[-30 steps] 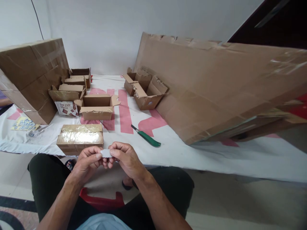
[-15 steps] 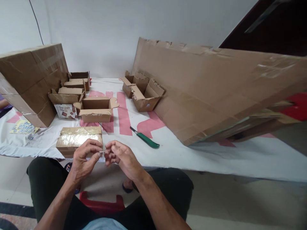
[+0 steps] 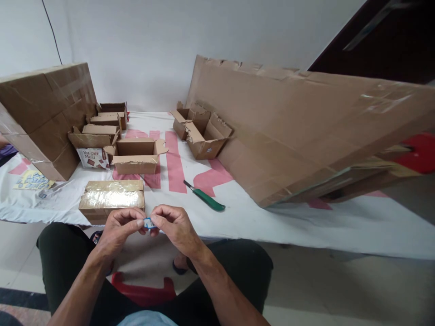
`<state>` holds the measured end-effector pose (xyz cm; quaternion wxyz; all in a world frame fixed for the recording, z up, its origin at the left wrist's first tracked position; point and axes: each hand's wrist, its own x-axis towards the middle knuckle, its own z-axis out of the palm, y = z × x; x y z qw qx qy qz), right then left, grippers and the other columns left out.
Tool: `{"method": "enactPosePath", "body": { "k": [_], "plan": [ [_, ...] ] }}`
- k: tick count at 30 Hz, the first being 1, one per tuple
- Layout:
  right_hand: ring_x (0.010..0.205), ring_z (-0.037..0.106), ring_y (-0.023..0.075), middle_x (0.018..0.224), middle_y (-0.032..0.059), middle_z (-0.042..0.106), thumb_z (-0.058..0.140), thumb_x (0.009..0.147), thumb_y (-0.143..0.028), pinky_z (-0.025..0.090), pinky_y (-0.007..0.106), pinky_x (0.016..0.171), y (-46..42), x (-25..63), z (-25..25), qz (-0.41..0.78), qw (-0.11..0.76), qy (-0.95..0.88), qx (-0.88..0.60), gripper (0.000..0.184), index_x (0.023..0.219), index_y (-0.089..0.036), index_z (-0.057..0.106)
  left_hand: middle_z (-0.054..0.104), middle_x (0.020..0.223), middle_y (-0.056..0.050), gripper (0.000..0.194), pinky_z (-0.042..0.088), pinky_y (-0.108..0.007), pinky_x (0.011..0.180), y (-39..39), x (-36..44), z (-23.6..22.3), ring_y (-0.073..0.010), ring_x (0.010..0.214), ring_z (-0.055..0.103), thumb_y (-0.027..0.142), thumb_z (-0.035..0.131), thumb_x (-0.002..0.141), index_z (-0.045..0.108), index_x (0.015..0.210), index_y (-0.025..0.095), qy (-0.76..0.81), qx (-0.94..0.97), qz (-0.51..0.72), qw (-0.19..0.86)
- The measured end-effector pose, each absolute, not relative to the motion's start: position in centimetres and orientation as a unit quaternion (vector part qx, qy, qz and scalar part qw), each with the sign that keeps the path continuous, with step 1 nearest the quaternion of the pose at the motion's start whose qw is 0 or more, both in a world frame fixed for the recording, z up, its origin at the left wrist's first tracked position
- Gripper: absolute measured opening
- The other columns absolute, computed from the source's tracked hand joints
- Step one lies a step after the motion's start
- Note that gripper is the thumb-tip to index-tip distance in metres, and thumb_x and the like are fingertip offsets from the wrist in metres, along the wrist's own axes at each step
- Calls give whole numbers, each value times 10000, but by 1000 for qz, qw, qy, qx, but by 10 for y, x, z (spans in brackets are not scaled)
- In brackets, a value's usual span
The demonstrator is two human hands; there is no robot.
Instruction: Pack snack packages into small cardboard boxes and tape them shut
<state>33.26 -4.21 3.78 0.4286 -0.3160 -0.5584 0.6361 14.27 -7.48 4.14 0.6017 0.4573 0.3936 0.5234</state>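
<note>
A small blue-and-white sticker (image 3: pixel 148 223) is pinched between my two hands, just past the table's front edge. My left hand (image 3: pixel 118 228) grips its left end between thumb and fingers. On the other end, the thumb and fingers of my right hand (image 3: pixel 175 226) are closed. Right behind my left hand lies a closed, taped cardboard box (image 3: pixel 112 192) on the cloth-covered table. To the right of it, a green-handled cutter (image 3: pixel 207 199) rests with its blade pointing up and left.
Several opened small boxes (image 3: pixel 136 164) stand at the back left, beside a white "Super Meal" pack (image 3: pixel 94 158). A yellow sticker sheet (image 3: pixel 33 181) lies far left. Large cartons (image 3: pixel 74 104) flank the table, the right one (image 3: pixel 288 131) tilted. Below is a red stool (image 3: pixel 142 293).
My right hand has closed in on the sticker, and both hands now hold it. The sticker has turned from edge-on to show its blue-and-white face.
</note>
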Motion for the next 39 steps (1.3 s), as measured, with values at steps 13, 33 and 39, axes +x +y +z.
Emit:
{"method": "enactPosePath", "body": {
  "k": [13, 33, 39],
  "plan": [
    [538, 677, 147, 612, 17, 722, 818, 882, -588, 598, 278, 589, -41, 328, 39, 704, 428, -509, -250, 436, 748, -179, 751, 772, 715, -77, 322, 543, -250, 665, -75, 149, 42, -167, 665, 707, 406, 989, 767, 820, 781, 133, 328, 369, 509, 705],
    [941, 710, 217, 1019, 77, 735, 694, 969, -201, 610, 370, 838, -41, 327, 44, 207, 583, -732, -286, 69, 1004, -220, 751, 748, 674, -67, 357, 551, -257, 633, -75, 148, 40, -157, 629, 676, 408, 1033, 677, 806, 704, 133, 369, 321, 536, 688],
    [1003, 670, 260, 1067, 105, 730, 747, 947, -151, 605, 416, 861, -43, 332, 44, 33, 531, -818, -221, 156, 1086, -220, 743, 752, 703, -46, 349, 560, -253, 646, -74, 148, 41, -143, 627, 677, 371, 1053, 648, 805, 717, 136, 375, 286, 548, 691]
  ]
}}
